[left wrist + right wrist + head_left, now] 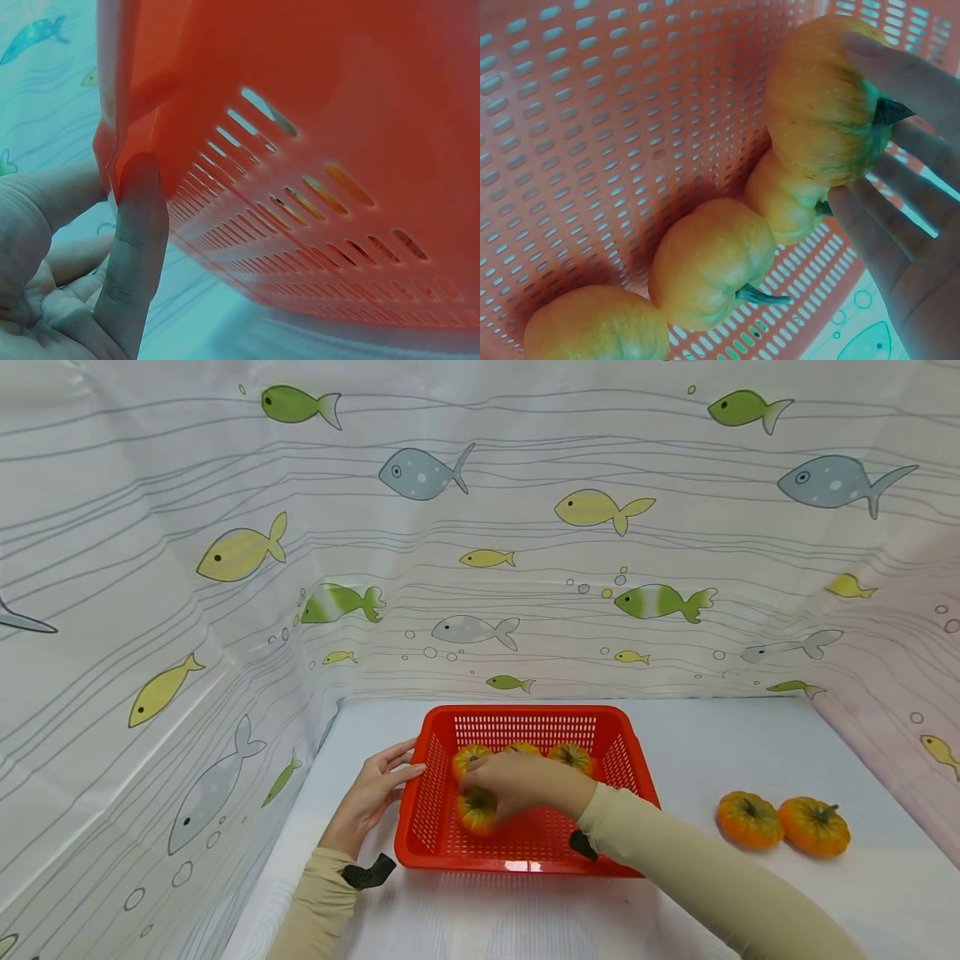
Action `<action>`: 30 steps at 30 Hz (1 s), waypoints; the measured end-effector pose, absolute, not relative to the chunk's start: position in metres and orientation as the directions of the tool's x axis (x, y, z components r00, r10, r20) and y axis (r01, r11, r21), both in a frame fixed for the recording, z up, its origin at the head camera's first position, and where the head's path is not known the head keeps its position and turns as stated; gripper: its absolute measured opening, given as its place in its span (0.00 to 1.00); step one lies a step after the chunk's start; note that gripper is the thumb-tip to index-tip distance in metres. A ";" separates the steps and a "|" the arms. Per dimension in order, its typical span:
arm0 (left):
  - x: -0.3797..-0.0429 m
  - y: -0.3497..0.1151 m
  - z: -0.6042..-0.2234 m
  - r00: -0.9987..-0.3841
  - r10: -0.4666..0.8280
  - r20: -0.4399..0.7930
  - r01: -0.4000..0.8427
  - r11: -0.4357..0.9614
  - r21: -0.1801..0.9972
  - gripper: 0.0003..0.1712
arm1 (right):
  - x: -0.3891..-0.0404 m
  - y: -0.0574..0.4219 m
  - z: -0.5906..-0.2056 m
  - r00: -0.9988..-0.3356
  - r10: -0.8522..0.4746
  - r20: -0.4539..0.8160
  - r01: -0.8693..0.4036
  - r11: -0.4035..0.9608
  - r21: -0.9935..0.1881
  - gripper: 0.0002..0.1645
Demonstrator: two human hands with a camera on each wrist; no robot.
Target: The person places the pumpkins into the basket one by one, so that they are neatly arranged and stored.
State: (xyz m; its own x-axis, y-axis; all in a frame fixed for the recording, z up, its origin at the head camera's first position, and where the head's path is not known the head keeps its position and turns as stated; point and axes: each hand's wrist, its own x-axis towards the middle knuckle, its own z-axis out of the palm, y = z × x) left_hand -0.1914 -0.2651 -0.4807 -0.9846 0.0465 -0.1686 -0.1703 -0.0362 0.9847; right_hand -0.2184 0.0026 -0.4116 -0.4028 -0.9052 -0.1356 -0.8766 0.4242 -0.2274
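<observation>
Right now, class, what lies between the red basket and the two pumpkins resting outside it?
Only bare white tabletop lies between the red basket and the two pumpkins, as the head view shows.

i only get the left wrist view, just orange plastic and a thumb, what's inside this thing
Observer: The red basket holds four small pumpkins; the right hand grips one pumpkin near the front.
Operator: any left outside
Observer: Two more pumpkins sit on the white table, to the basket's right.
Operator: and my left hand
Observer: The left hand rests open-fingered against the basket's left rim.
</observation>
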 end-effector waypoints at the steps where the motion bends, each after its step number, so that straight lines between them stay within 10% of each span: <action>1: -0.191 -0.265 -0.481 -0.985 0.047 -0.167 -0.169 -0.035 0.985 0.37 | -0.219 0.001 -0.413 -0.399 -0.906 -0.140 -0.879 0.422 -0.224 0.32; 30: -0.191 -0.266 -0.481 -0.984 0.045 -0.172 -0.174 -0.046 0.984 0.36 | -0.215 -0.018 -0.426 -0.367 -0.919 -0.143 -0.915 0.384 -0.124 0.32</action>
State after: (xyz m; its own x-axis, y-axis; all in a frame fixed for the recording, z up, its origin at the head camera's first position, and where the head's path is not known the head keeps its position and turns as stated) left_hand -0.1910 -0.2655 -0.4806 -0.9841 0.0446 -0.1717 -0.1737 -0.0461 0.9837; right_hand -0.2150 -0.0177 -0.4257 -0.3668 -0.9192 -0.1432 -0.9149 0.3843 -0.1237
